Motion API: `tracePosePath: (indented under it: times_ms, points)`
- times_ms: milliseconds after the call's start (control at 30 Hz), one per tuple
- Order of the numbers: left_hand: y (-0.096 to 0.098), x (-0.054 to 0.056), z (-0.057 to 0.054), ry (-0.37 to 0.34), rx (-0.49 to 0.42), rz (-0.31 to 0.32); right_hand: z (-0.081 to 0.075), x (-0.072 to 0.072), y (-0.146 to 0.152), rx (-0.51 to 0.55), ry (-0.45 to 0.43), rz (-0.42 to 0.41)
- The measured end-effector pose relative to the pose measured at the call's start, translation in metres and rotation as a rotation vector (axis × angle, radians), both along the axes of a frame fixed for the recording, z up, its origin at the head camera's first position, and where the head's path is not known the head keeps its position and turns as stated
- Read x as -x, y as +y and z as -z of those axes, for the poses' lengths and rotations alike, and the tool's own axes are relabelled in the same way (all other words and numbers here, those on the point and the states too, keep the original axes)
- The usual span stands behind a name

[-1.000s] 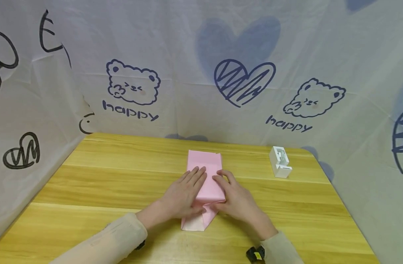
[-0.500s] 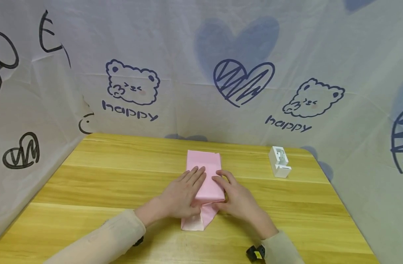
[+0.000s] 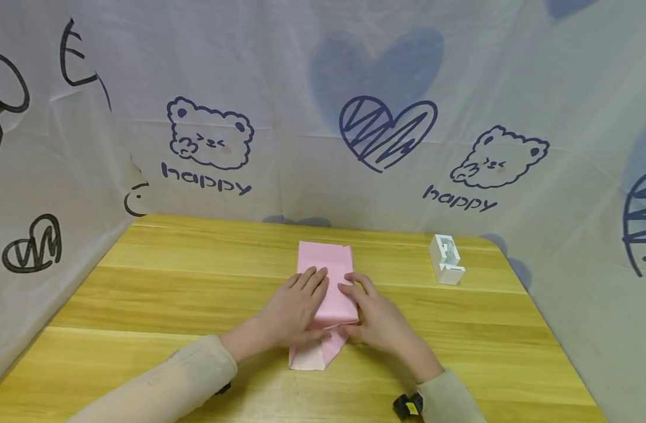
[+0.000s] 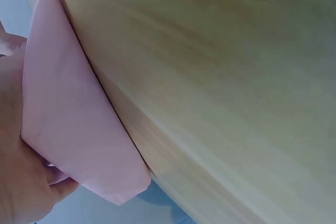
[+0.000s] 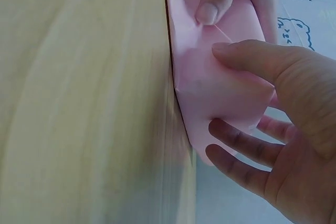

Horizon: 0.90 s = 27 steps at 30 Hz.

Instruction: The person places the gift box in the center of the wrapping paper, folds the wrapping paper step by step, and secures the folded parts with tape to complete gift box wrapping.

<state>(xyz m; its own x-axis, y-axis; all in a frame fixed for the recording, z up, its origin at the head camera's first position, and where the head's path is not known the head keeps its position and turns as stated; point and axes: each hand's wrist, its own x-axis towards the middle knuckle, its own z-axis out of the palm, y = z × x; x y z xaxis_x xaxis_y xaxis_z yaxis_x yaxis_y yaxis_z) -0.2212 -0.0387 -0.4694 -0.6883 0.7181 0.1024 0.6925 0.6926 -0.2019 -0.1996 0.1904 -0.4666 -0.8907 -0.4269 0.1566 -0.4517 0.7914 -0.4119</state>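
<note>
A box-shaped package in pink paper (image 3: 328, 255) lies lengthwise on the table; what is inside is hidden. From its near end a folded flap (image 3: 308, 357) of the paper spreads onto the wood, its pale inner side partly up. My left hand (image 3: 291, 311) rests on top with straight fingers, its thumb down at the near end. My right hand (image 3: 383, 320) holds the right side with bent fingers, its thumb (image 5: 244, 56) on the end fold. In the left wrist view the pink paper's long side (image 4: 79, 98) stands against the wood.
A white tape dispenser (image 3: 447, 259) stands at the back right of the wooden table (image 3: 185, 294). Behind and beside the table hangs a white cloth (image 3: 301, 176) with drawn bears and hearts.
My left thumb shifts slightly at the near end of the package. Otherwise both hands and the package keep their places, with only a slight drift of the head view.
</note>
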Motion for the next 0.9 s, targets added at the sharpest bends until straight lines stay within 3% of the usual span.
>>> tracePosePath:
  times_ms: [200, 900]
  points:
    - [0.0013, -0.0002, 0.0037, 0.043, 0.003, -0.014, 0.0013, 0.0008, 0.0003, 0.020, -0.008, -0.005]
    - [0.0025, -0.0026, 0.0048, 0.032, -0.020, -0.031, 0.0012, 0.0005, 0.0006, 0.009, -0.017, 0.002]
